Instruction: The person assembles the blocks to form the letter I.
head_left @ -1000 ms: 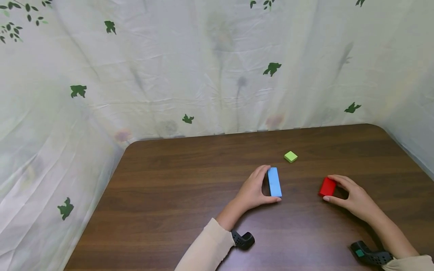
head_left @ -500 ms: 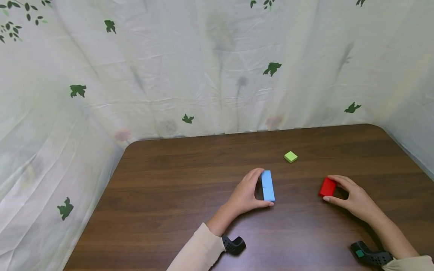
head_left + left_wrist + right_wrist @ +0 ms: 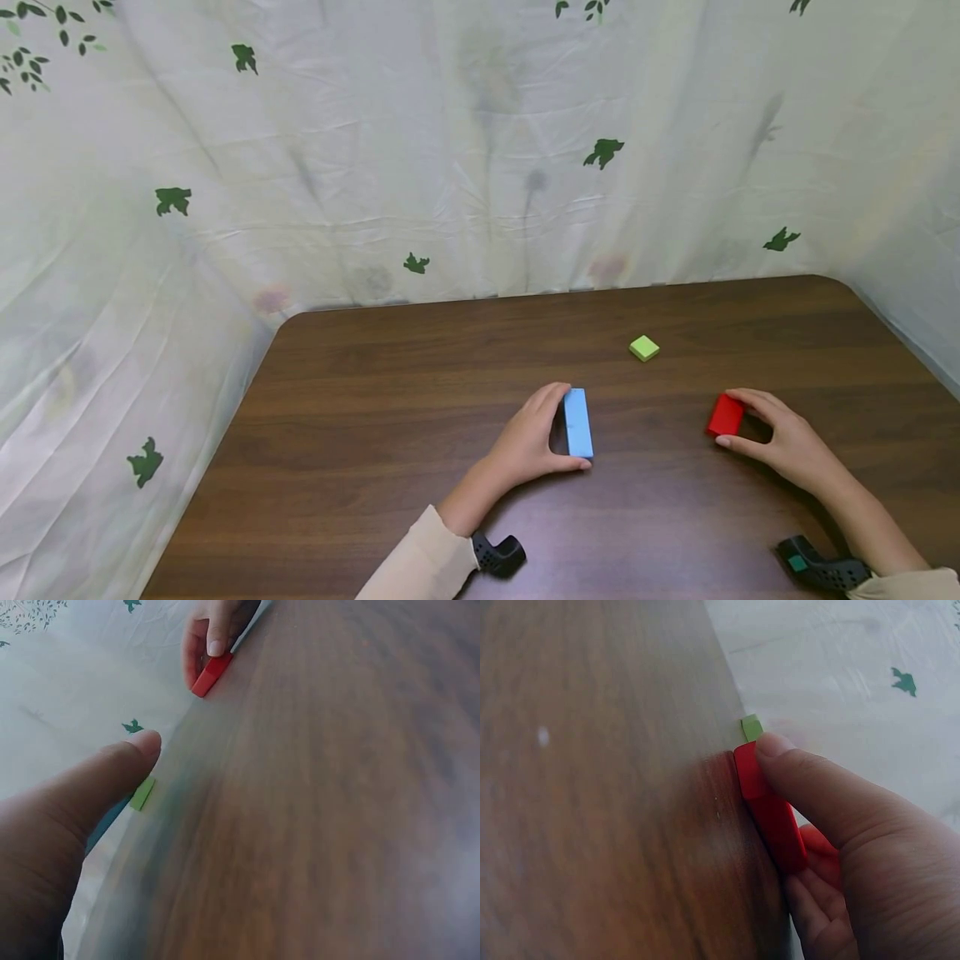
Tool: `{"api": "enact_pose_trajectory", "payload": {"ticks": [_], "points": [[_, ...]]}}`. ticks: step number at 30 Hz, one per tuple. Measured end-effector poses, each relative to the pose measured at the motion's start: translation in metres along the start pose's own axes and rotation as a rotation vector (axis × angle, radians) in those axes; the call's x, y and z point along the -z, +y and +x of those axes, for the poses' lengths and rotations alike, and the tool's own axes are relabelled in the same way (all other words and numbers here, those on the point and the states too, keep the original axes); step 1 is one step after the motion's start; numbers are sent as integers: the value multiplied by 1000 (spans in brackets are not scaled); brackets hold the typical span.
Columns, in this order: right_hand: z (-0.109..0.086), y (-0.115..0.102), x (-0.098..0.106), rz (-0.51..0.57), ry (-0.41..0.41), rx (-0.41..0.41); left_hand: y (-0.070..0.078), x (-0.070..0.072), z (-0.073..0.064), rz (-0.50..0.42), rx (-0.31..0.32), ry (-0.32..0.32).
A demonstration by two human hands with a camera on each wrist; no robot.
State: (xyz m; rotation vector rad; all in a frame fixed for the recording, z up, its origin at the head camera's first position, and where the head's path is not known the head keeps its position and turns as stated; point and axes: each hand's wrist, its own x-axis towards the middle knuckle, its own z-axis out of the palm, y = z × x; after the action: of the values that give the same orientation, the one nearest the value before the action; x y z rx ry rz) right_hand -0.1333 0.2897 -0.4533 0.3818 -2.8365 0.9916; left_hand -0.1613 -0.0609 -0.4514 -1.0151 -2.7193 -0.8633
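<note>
From where I stand, the left hand (image 3: 522, 446) has its fingers pinching the long blue block (image 3: 578, 423) end to end, thumb on the near end and fingertips on the far one. Taking it by the ends probably keeps the top face uncovered and the whole outer long side facing freely away from the palm; a gap shows between palm and block. Whether the block touches the surface (image 3: 375, 400) or hangs just above it, I cannot tell. The right hand (image 3: 787, 442) pinches the red block (image 3: 724, 415) likewise, thumb at the near end, fingers round the far one, so the side toward the left hand stays open. That block seems to rest on the wood, which would make the grip one of steadying more than lifting. A small green block (image 3: 643, 347) lies untouched beyond both sets of fingertips, between the two hands sideways and near the far edge. Past that edge hangs a pale cloth (image 3: 375, 167), so reaching far forward looks tight. Between the blue block and the right fingers there is open room, and a broader stretch runs from the back of the left hand to the surface's left edge.
</note>
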Motion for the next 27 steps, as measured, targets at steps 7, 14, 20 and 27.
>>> {"api": "enact_pose_trajectory", "payload": {"ticks": [7, 14, 20, 27], "points": [[0, 0, 0, 11, -14, -15, -3, 1, -8, 19, 52, -29], [1, 0, 1, 8, -16, -14, -5, 3, -13, 24, 58, -43], [0, 1, 1, 10, -15, -11, -6, 2, -14, 25, 82, -75], [1, 2, 0, 7, -5, 2, -5, 3, -15, 24, 113, -103]]}}
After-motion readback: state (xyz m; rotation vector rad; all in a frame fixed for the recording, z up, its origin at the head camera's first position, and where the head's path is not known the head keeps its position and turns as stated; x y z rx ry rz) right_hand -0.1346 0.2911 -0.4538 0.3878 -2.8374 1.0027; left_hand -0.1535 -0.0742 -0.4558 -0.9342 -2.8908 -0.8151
